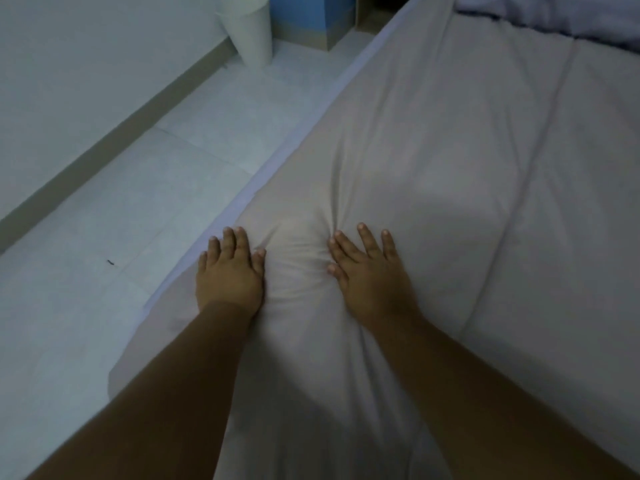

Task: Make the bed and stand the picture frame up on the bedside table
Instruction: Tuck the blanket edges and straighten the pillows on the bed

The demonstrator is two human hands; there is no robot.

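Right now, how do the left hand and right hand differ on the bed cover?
The left hand lies near the edge of the bed cover; the right hand lies further in. The left hand's fingers are close together; the right hand's fingers are spread. Shared: both are palm down, flat on the bed cover, with fabric bunched between them.

On my feed I see a pale wall (86,64) on the left, with a darker baseboard (114,133) along its foot. The floor (104,220) is large pale tiles, with one small dark speck (110,262) on it. At the far end a white tapered bin (251,32) stands by the wall, near a blue cabinet (311,12) with a tan base. The light is dim and bluish.
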